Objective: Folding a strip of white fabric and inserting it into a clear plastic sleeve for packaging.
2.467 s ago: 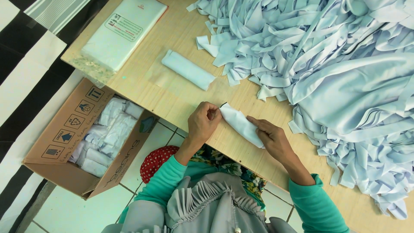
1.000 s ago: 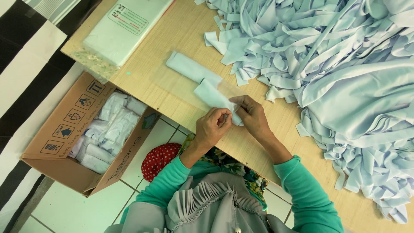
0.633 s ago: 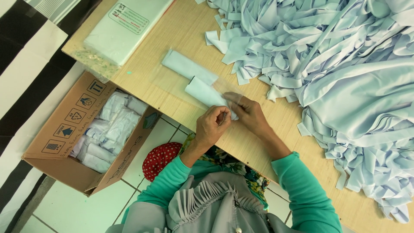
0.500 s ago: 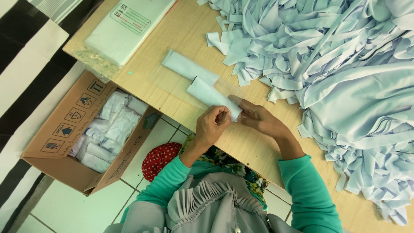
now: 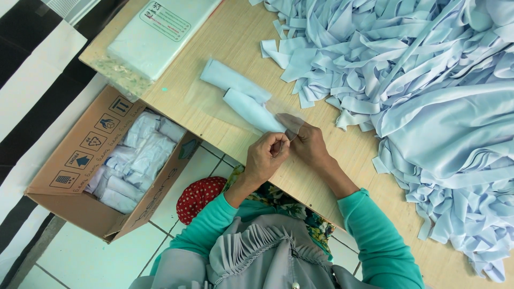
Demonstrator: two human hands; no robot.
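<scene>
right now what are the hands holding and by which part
Both hands, left hand and right hand, pinch the near, open end of a clear plastic sleeve with a folded pale blue cloth inside it, lying on the wooden table.

left hand and right hand pinched together, fingertips touching
</scene>
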